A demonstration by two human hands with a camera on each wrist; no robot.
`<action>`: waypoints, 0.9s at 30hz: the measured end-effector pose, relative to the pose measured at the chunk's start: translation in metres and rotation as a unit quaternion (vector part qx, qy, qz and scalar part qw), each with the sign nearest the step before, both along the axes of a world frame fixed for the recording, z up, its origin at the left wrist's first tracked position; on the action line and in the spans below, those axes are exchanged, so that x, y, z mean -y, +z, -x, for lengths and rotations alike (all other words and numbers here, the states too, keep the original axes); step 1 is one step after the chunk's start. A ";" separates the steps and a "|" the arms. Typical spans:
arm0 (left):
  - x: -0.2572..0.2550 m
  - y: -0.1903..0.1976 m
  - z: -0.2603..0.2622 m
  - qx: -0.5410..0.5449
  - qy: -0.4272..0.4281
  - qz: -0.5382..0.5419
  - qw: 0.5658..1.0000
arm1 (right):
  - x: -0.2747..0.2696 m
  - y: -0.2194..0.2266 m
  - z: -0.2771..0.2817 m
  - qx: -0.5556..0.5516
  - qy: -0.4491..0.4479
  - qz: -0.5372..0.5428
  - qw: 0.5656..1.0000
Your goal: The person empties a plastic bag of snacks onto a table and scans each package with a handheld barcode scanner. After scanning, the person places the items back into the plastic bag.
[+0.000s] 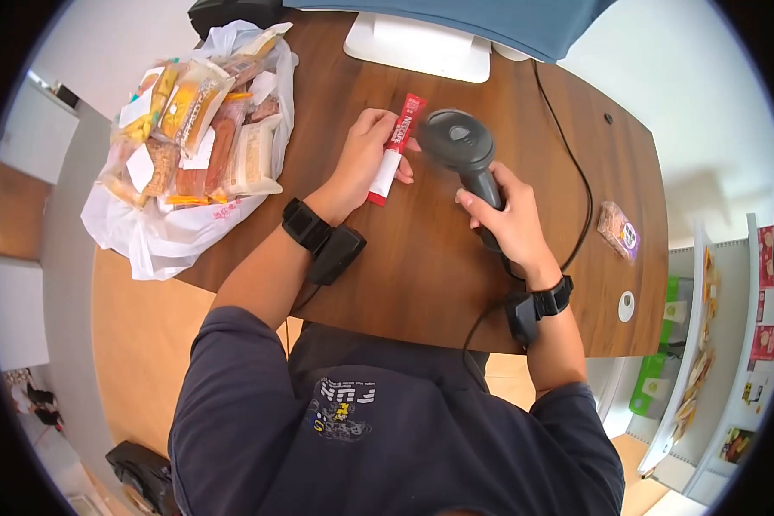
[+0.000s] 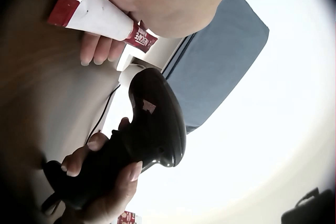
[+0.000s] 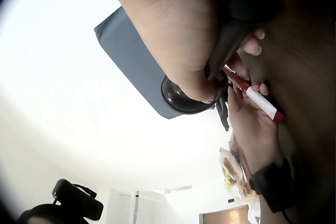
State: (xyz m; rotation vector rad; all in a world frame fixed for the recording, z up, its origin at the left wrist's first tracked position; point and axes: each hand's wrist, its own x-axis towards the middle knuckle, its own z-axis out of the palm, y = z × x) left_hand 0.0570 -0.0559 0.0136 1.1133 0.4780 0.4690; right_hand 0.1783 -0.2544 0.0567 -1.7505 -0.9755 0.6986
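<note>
My left hand (image 1: pixel 363 163) holds a red and white Nescafe coffee stick (image 1: pixel 393 156) above the table, its printed red end pointing away from me. Some of the left fingers show behind the stick in the left wrist view. In my right hand (image 1: pixel 518 219) is a black handheld barcode scanner (image 1: pixel 460 144), gripped around its handle. The scanner's rounded head tilts toward the coffee stick, with a small gap between them in the head view. From the right wrist, the right hand hides much of the scanner, while the white part of the stick (image 3: pixel 261 103) shows beyond it.
On the left lies a white plastic bag (image 1: pixel 138 245) with several packaged foods. A small snack packet (image 1: pixel 617 230) and a round white sticker (image 1: pixel 626 306) lie at the right. A black cable (image 1: pixel 568 146) runs over the wooden table (image 1: pixel 404 275); a white stand (image 1: pixel 417 52) is at the back.
</note>
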 end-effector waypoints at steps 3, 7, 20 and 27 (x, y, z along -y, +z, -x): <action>0.001 -0.007 -0.004 0.006 0.011 -0.010 1.000 | 0.001 0.002 0.003 0.054 0.030 0.006 0.998; 0.005 -0.003 -0.005 0.004 0.046 -0.024 0.999 | 0.002 0.007 0.009 0.124 0.064 0.009 0.990; 0.002 -0.006 -0.005 0.001 -0.005 -0.029 1.000 | 0.000 0.007 0.007 0.074 0.012 0.007 0.997; 0.000 0.000 -0.002 -0.013 0.006 -0.023 1.000 | -0.001 -0.001 -0.002 -0.053 -0.043 -0.021 0.997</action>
